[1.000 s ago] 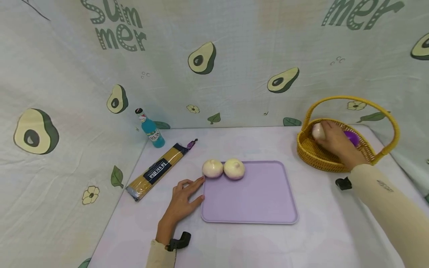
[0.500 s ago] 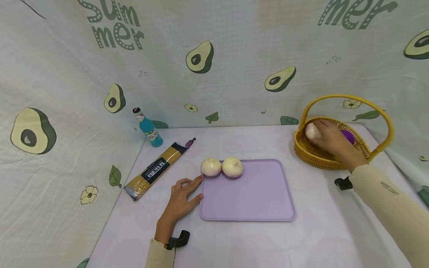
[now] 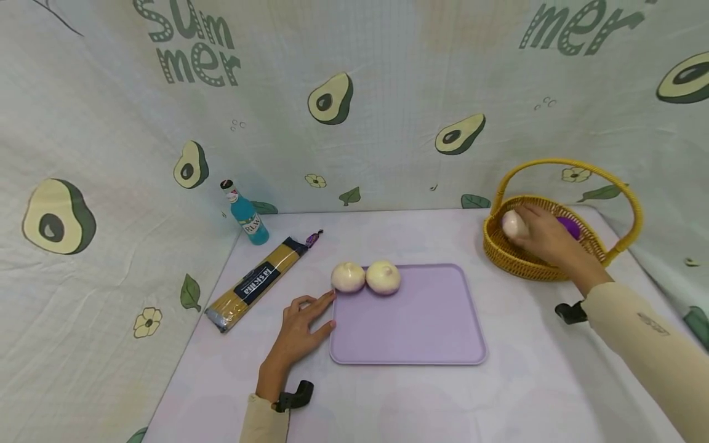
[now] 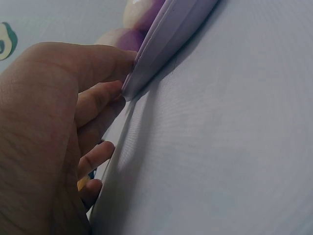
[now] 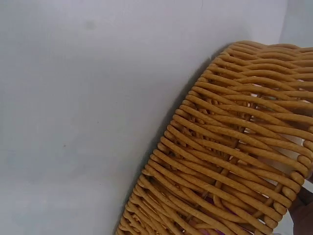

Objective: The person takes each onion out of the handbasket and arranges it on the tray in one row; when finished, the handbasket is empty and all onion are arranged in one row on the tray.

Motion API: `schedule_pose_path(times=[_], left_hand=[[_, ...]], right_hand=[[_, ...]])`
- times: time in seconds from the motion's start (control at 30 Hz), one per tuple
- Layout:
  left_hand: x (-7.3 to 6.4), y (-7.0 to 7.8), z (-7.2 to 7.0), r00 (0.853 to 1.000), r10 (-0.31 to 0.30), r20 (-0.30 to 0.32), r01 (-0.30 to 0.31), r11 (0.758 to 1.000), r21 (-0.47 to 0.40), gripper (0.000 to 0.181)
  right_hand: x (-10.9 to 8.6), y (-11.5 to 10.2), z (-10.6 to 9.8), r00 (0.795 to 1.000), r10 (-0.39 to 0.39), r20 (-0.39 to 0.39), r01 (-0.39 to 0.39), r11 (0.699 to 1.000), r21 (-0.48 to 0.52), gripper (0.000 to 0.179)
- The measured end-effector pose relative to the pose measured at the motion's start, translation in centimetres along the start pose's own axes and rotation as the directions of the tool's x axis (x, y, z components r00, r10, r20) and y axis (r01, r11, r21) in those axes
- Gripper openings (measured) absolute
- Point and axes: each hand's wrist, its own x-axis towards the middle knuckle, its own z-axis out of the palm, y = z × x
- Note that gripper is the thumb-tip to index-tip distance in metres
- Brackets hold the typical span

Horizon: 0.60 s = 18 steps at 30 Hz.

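Note:
My right hand (image 3: 545, 232) reaches into the yellow wicker basket (image 3: 515, 264) and grips a whitish onion (image 3: 514, 225) near its left inner side. In the right wrist view the basket's woven wall (image 5: 230, 142) hides most of that hand. Beside the hand lies a purple rounded thing (image 3: 569, 227), partly covered. My left hand (image 3: 299, 329) rests at the left edge of the lilac tray (image 3: 410, 326), its fingertips and thumb touching the rim. Two cream onions with purple undersides, one at the corner (image 3: 348, 277) and one beside it (image 3: 383, 277), sit at the tray's back left.
Left of the tray lies a pack of spaghetti (image 3: 257, 282), with a small purple-wrapped candy (image 3: 314, 238) at its far end. A blue bottle (image 3: 248, 216) stands behind it. The basket's tall handle (image 3: 576, 163) arches over the right hand. A printed cloth (image 3: 399, 74) hangs behind the table.
My right hand has shifted slightly leftward within the basket, still holding the onion. The left hand and the tray stay in place; the head view has moved a little.

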Motion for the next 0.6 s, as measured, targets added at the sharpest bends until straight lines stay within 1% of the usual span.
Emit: schedule_pose_path(times=[0.13, 0.3, 0.47, 0.6], left_hand=[[0.0, 0.1, 0.1, 1.0, 0.005, -0.018, -0.005, 1.0, -0.017, 0.061], [0.0, 0.3, 0.0, 1.0, 0.013, -0.025, -0.014, 1.0, -0.015, 0.061], [-0.1, 0.5, 0.0, 0.999, 0.021, -0.036, -0.021, 1.0, -0.007, 0.06], [-0.2, 0.6, -0.1, 0.999, 0.023, -0.044, -0.023, 1.0, -0.006, 0.06]], right_hand=[[-0.4, -0.2, -0.1, 1.0, -0.018, -0.013, 0.018, 1.0, -0.019, 0.075], [-0.8, -0.5, -0.2, 0.999, -0.041, -0.024, 0.04, 0.999, -0.026, 0.076], [-1.3, -0.7, -0.2, 0.999, -0.047, -0.023, 0.046, 0.998, -0.033, 0.077], [-1.6, -1.3, -0.3, 0.998, -0.048, -0.029, 0.048, 0.998, -0.028, 0.075]])
